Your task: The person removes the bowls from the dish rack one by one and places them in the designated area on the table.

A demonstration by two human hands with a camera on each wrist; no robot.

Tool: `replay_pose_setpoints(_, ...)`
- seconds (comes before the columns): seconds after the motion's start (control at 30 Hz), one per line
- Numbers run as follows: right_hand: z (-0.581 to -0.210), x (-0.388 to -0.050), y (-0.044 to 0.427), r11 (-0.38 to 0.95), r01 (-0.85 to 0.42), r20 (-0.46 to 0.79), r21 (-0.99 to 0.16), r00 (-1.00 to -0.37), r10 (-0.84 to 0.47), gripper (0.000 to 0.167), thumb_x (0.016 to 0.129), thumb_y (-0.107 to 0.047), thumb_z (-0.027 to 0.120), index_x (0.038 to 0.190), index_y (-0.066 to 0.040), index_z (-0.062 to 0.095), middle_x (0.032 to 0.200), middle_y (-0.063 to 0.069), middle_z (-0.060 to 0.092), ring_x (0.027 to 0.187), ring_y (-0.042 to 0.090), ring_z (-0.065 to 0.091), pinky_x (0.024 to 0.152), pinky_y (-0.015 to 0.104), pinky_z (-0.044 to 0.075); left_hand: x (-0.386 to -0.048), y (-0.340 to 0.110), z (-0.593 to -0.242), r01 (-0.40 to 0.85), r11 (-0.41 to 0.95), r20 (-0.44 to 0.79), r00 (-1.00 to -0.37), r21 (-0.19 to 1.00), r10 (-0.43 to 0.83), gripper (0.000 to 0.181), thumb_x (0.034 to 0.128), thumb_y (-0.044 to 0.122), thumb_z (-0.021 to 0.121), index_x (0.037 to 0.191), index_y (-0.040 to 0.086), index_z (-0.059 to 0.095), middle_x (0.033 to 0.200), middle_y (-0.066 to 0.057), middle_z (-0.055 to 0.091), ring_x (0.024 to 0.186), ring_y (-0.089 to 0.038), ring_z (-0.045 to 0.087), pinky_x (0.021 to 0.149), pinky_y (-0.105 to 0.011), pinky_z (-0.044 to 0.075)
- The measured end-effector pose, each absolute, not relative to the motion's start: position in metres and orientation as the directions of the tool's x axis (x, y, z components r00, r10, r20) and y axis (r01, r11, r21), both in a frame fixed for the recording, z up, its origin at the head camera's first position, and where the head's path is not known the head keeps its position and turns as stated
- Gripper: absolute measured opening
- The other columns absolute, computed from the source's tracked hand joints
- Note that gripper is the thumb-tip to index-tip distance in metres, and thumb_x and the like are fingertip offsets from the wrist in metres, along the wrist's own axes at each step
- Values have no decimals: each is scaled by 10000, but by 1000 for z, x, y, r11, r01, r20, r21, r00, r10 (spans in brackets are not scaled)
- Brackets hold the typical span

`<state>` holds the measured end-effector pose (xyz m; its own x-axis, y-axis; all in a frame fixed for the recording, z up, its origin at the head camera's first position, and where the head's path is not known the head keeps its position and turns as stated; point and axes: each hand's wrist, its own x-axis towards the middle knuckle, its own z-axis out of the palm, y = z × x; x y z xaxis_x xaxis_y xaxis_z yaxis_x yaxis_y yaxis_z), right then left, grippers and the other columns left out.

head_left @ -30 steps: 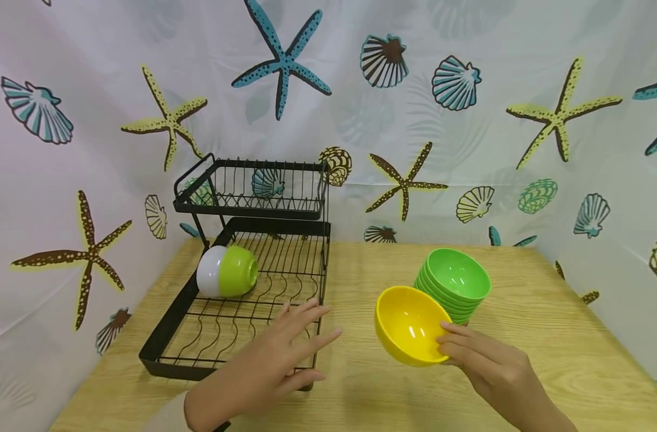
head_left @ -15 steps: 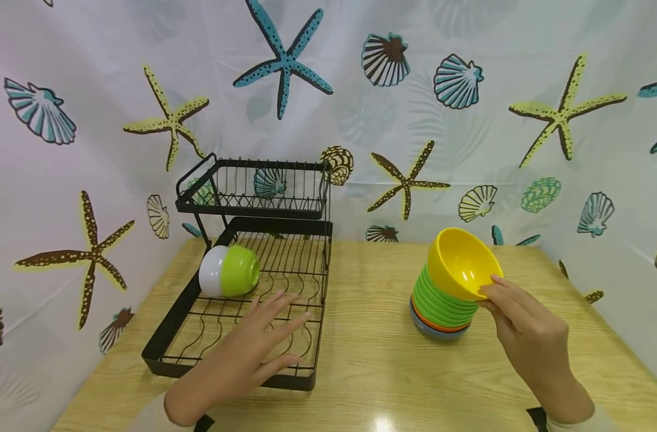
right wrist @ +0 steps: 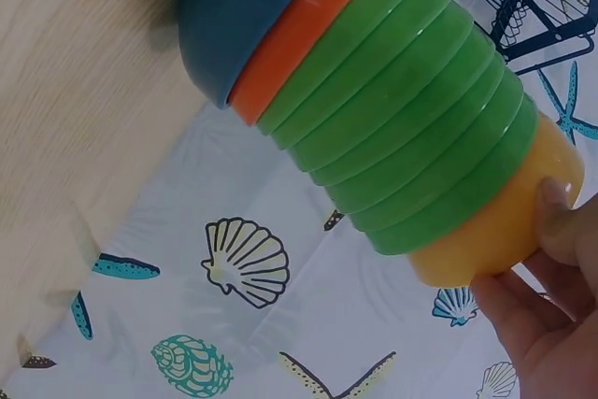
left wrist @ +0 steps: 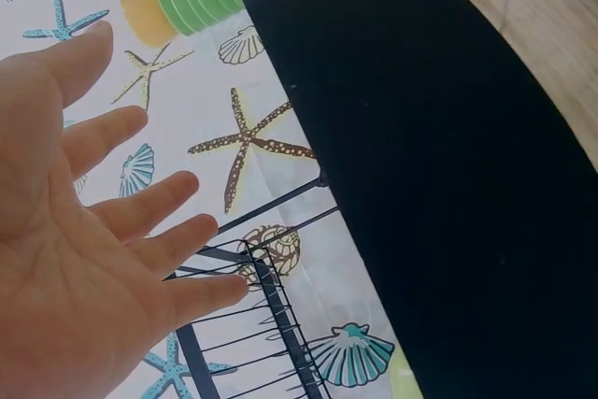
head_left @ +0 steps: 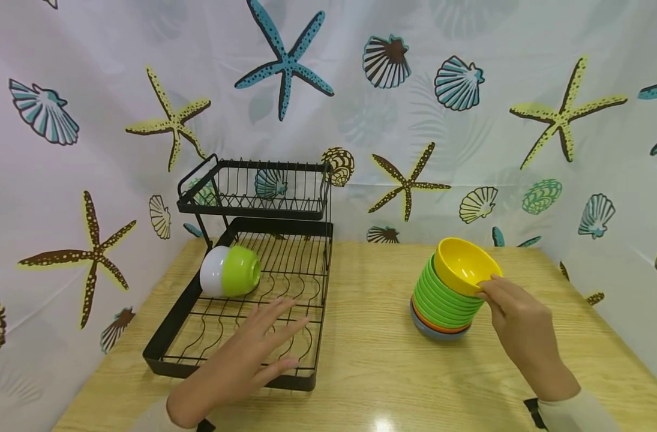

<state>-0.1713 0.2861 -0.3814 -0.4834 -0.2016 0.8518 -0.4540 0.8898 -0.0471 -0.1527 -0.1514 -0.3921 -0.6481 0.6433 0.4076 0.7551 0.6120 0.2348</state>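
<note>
A yellow bowl [head_left: 465,264] sits tilted at the top of a leaning stack of nested bowls. My right hand [head_left: 522,336] pinches its near right rim between thumb and fingers, which the right wrist view shows close up on the yellow bowl [right wrist: 509,221]. Under it come several green bowls [head_left: 440,301], then an orange bowl [head_left: 447,327] and a blue-grey bowl [head_left: 438,333] at the bottom on the table. My left hand [head_left: 242,360] hovers over the front of the black dish rack [head_left: 155,342], fingers spread and holding nothing, as the left wrist view confirms.
On the lower tier of the rack, a white bowl [head_left: 212,271] and a lime green bowl [head_left: 240,271] lie on their sides at the left. The raised upper tier [head_left: 252,211] stands behind. A shell-and-starfish curtain [head_left: 468,138] surrounds the wooden table [head_left: 382,360].
My right hand has carried the yellow bowl right and back from in front of the stack, then lowered it onto the top. My left hand has drawn slightly left.
</note>
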Motion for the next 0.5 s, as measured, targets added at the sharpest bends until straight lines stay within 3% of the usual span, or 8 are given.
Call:
replay_pose_setpoints(0.1,-384,-172,286,888,-459,831,-34,-506,-230,113,819,-13,708,922,34,699,926,187,699,885,395,673,679,469,548,-153,-152,-393,750,617,398,-656,240,642,614,919,422,606,1477,311,373,1565,-51,252,1436,-307,231,1106,-628,222)
replay_pose_setpoints(0.23,-386,-172,285,891,-453,807,-31,-538,-245,256,672,124,777,903,38,707,927,195,691,853,384,675,658,454,567,-153,-153,-394,741,630,387,-665,233,639,611,926,447,585,1480,318,364,1577,-48,217,1437,-295,228,1116,-601,236)
replay_pose_setpoints(0.5,-386,-171,285,886,-461,785,-59,-569,-244,259,686,120,775,924,42,707,968,215,688,921,393,663,721,462,562,-152,-152,-396,717,643,347,-695,270,630,590,928,480,562,1470,339,376,1587,-13,183,1453,-284,184,1114,-597,250)
